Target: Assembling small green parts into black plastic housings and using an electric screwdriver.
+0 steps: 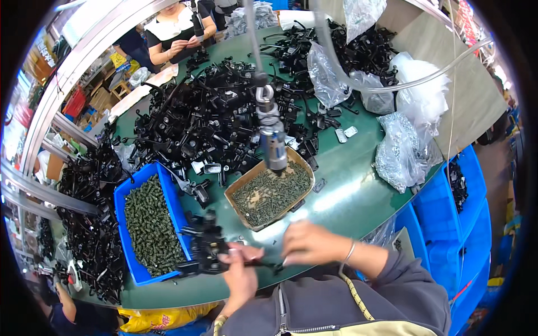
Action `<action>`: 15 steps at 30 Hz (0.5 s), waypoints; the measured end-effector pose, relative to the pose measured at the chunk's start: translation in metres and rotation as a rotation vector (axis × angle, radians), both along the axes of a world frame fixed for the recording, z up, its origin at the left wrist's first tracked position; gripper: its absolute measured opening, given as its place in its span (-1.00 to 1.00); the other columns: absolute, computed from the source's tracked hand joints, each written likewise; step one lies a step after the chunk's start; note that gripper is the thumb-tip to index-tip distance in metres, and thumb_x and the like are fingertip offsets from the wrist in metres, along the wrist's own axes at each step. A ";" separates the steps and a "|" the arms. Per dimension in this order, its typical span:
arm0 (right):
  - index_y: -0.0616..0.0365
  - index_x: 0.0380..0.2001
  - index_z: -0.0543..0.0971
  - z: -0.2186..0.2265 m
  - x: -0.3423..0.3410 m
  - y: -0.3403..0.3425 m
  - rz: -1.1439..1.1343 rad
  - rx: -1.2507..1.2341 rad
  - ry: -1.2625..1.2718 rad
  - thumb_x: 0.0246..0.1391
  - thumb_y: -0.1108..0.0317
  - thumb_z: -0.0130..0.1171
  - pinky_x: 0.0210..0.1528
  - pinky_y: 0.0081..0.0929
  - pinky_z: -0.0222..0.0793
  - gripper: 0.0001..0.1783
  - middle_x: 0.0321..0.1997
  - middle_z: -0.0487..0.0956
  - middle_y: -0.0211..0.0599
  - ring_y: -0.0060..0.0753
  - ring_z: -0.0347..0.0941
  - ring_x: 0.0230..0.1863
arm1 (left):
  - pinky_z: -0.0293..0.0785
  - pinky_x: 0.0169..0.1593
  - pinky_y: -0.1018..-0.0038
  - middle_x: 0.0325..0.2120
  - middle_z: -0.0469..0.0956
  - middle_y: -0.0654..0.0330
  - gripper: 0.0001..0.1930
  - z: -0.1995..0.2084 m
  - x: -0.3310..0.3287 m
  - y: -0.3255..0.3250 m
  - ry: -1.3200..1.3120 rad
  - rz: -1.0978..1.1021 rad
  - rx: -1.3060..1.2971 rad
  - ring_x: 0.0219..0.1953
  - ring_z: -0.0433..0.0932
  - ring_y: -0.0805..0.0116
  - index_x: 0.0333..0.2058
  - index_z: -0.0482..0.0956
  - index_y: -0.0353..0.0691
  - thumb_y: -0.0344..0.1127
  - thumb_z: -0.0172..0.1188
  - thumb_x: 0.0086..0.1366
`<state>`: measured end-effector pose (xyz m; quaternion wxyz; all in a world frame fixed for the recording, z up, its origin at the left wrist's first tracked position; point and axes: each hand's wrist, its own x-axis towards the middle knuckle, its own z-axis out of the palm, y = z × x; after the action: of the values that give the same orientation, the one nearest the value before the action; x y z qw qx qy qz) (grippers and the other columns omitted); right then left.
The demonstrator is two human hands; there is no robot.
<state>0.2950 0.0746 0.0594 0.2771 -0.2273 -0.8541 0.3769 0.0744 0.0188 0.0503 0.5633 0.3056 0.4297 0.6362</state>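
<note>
My left hand (241, 277) is closed around a black brake-lever assembly (208, 246), held over the table's near edge beside the blue bin. Its dark lever points right, toward my right hand (314, 243). The right fingers are curled together close to the lever's end; whatever is pinched in them is too small and blurred to name. Beyond the hands sits a shallow cardboard box (228, 196) of small screws. Over that box hangs a power screwdriver (273, 147) on a cord, apart from both hands.
A blue bin (178, 224) of small dark-green parts stands left. Black lever assemblies (210, 112) are heaped across the green table (350, 173). Plastic bags (399, 154) lie right, above stacked blue crates (437, 207). Another person's hands (185, 45) work at the far side.
</note>
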 end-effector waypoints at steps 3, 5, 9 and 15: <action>0.18 -0.32 0.57 -0.030 0.054 0.084 -0.847 0.241 0.019 0.14 0.26 0.21 -0.05 -0.12 0.35 -0.80 -0.29 0.55 -0.14 -0.04 0.45 -0.17 | 0.49 -0.36 0.30 -0.56 0.36 0.26 -0.79 0.026 -0.035 -0.006 -0.092 0.117 -0.013 -0.58 0.36 0.40 -0.27 0.31 -0.18 -0.19 -0.02 0.51; 0.21 -0.31 0.57 -0.007 0.081 0.160 -1.080 0.482 0.016 0.16 0.37 0.14 -0.06 -0.17 0.38 -0.87 -0.24 0.56 -0.13 -0.01 0.45 -0.16 | 0.21 -0.57 0.50 -0.60 0.16 0.36 -0.81 0.027 -0.058 -0.023 0.007 0.144 0.015 -0.65 0.14 0.52 -0.18 0.34 -0.08 -0.12 0.00 0.51; 0.24 -0.21 0.62 -0.012 0.113 0.272 -1.219 0.185 -0.383 0.00 0.27 0.24 0.07 -0.12 0.44 -0.69 -0.11 0.61 -0.01 0.05 0.52 -0.03 | 0.13 -0.64 0.55 -0.61 0.14 0.36 -0.76 0.021 -0.084 -0.046 0.069 0.142 0.051 -0.70 0.08 0.53 -0.25 0.28 -0.08 -0.08 0.01 0.50; 0.32 -0.18 0.63 -0.052 0.115 0.336 -1.240 -0.010 -0.521 -0.08 0.27 0.26 0.06 -0.17 0.48 -0.60 -0.10 0.63 0.11 0.04 0.59 -0.08 | 0.09 -0.66 0.56 -0.64 0.13 0.34 -0.68 0.013 -0.101 -0.055 0.154 0.235 0.088 -0.72 0.07 0.55 -0.32 0.24 -0.11 -0.03 0.01 0.49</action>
<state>0.4096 0.4103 0.0072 0.2260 -0.7605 -0.6027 0.0851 -0.0265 -0.0364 0.0637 0.4363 0.3255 0.4764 0.6904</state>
